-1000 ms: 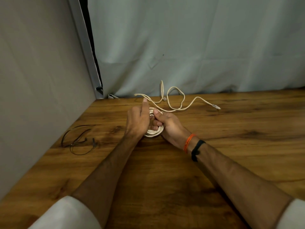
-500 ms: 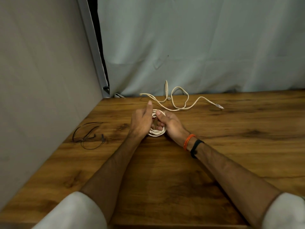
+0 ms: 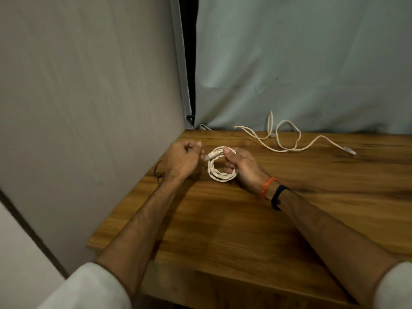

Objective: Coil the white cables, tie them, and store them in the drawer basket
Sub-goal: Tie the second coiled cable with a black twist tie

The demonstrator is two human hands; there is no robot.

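- At far left, a thin black cable (image 3: 158,169) lies on the wooden worktop (image 3: 245,230), mostly hidden behind the left wrist. One is visible.
- The left hand (image 3: 181,160) has its fingers (image 3: 196,146) curled, pinching the white plug end (image 3: 208,156) that sticks out of the coil. If this pinch slips before the end is tucked or pulled tight, the wrap would likely loosen.
- Between the hands is the coiled white cable (image 3: 219,173), a small ring of several loops held upright, its lower edge touching or just above the worktop; which one is unclear.
- The right hand (image 3: 242,167) grips the right side of the coil, thumb pressed on top and fingers (image 3: 229,170) curled through the ring. Easing this grip would probably let the springy loops spread open and undo the coiling.
- On the right wrist sit two bands, one orange wristband (image 3: 268,187) and one black wristband (image 3: 278,197).
- Further right and back, near the pale curtain (image 3: 301,63), a second white cable (image 3: 289,139) lies loose in open bends, uncoiled, well apart from the hands. Its loops could tangle when gathered.
- Count: two white cables, one coiled and one loose; two hands.
- No drawer basket is in view, so storage is not yet possible to judge.
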